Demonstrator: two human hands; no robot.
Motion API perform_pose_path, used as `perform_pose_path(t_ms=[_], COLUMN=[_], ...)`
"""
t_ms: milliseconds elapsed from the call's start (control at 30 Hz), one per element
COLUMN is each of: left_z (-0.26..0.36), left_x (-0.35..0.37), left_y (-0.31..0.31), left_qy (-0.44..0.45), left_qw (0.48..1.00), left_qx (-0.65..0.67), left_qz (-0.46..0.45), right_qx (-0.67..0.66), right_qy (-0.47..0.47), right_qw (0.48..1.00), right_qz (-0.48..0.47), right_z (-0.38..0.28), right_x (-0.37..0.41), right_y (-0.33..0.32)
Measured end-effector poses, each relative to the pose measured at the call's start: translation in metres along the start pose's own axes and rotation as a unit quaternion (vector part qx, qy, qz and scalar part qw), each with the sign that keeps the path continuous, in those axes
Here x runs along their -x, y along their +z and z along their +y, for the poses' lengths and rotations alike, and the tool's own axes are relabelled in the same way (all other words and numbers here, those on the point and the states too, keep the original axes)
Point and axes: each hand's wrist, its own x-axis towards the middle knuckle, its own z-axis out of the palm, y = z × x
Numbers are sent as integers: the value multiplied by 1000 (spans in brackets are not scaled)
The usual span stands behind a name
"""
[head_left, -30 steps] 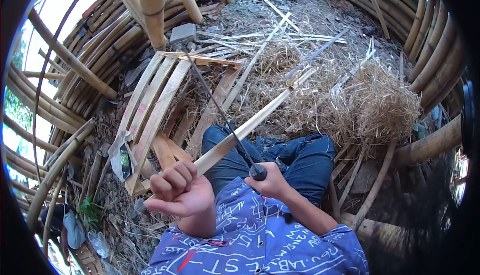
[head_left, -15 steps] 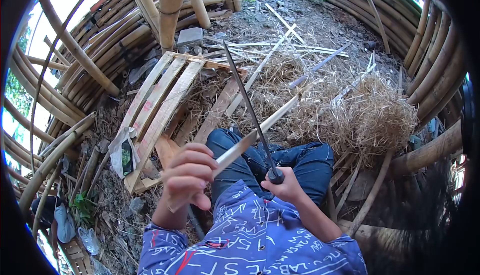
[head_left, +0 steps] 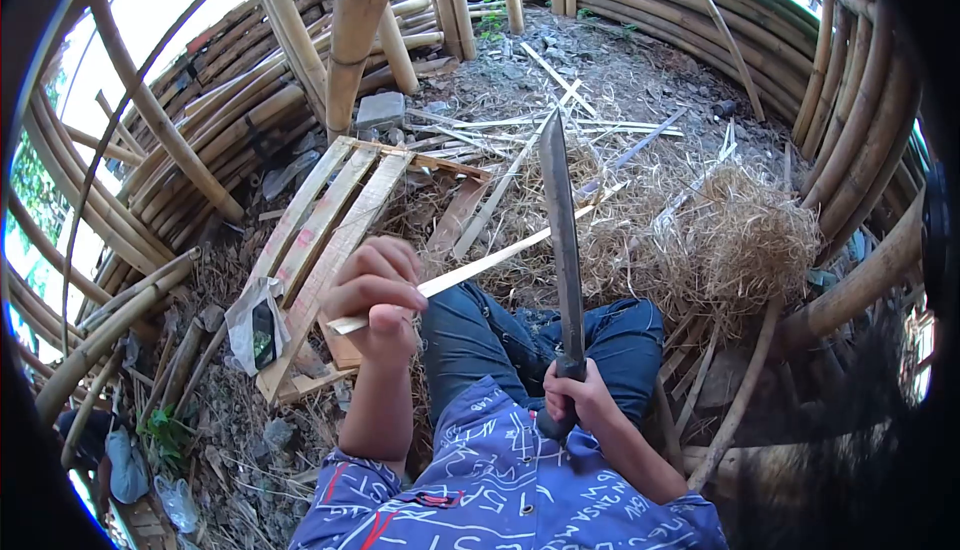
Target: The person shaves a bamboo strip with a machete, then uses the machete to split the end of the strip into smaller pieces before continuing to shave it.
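Observation:
My left hand (head_left: 375,285) is closed around a thin, pale bamboo strip (head_left: 490,261). One end of the strip sticks out just left of the thumb, and the other reaches far out to the upper right. In my right hand (head_left: 582,395) is the dark handle of a machete (head_left: 562,230), its long blade standing almost upright with the tip away from me. The blade crosses in front of the strip in this view. Below both hands are my legs in dark blue trousers (head_left: 465,340).
A wooden pallet piece (head_left: 325,220) lies to the left, with a plastic bag (head_left: 262,325) against it. Curly shavings (head_left: 755,240) are heaped to the right. Split strips (head_left: 520,175) lie on the ground ahead. Bamboo poles (head_left: 355,40) and stacked bamboo stand around.
The machete has turned from leaning left to nearly upright, showing its broad side. The bamboo strip now lies at a flatter angle, and my left hand has moved slightly up.

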Motion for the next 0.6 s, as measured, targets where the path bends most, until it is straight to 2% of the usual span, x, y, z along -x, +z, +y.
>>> perform_pose_path(t_ms=[67,133,167,200,267,333,467,533,600], left_z=[5,12,11,14,18,25,33,37,36], left_x=[-7,-2,2,4,7,15,26,31,37], left_y=[17,22,16,18,27,37,43,45,43], left_qy=[23,-95,-111,-117,-91,-98,-91,-97,-86], left_qw=[999,971,944,939,935,931,929,918,914], left_qx=[32,204,278,288,289,303,281,301,319], left_qz=[5,-85,-140,-145,-183,-176,-222,-241,-233], right_qx=[-29,-23,28,82,83,168,206,210,348], right_qy=[-6,-32,-41,-50,-52,-54,-93,-76,-115], right_qw=[999,998,998,994,994,984,974,974,931], right_qz=[-42,-49,-48,-47,-38,-22,-17,-20,5], right_z=[0,8,8,9,5,-2,15,21,16], right_x=[9,11,12,15,20,27,25,20,15], right_y=[7,7,8,9,9,9,-7,-22,-42])
